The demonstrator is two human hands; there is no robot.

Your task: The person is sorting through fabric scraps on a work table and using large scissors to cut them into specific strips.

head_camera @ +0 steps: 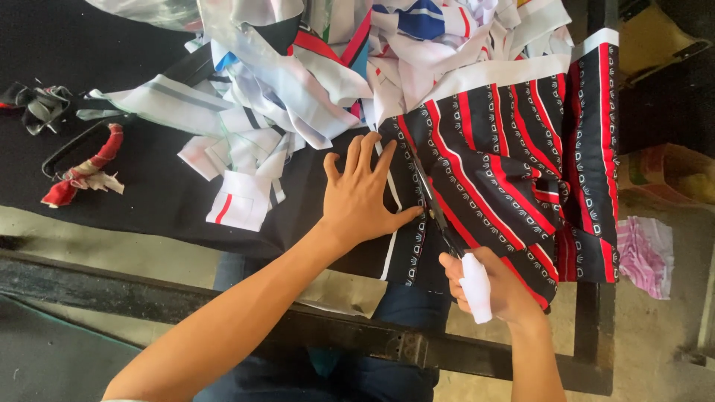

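Scissors (436, 212) are gripped in the right hand (491, 286), whose fingers are closed around the handle, which is wrapped in white cloth. The dark blades point away from the person and lie along the striped cloth (514, 164), a black piece with red bands and rows of small white marks, edged in white along its top. The blades are seen at the left margin of this cloth, just beside a narrow white strip; whether they are open or closed cannot be told.

The left hand (361, 197) is laid flat on the desk (149, 186), fingers spread wide, palm down, holding nothing. Its thumb is stretched toward the scissors and nearly touches the blades, and the edge of the striped cloth is pressed down under it.

Behind both hands a heap of white scraps (298, 89) is piled, mixed with strips of red, blue and grey. At the far left of the desk a second pair of scissors (78, 160) with a black handle is lying, partly bound in red and white rags, well apart from the hands. A pink and white rag (644, 253) is seen on the floor at the right. Blue trousers are visible below the desk edge.
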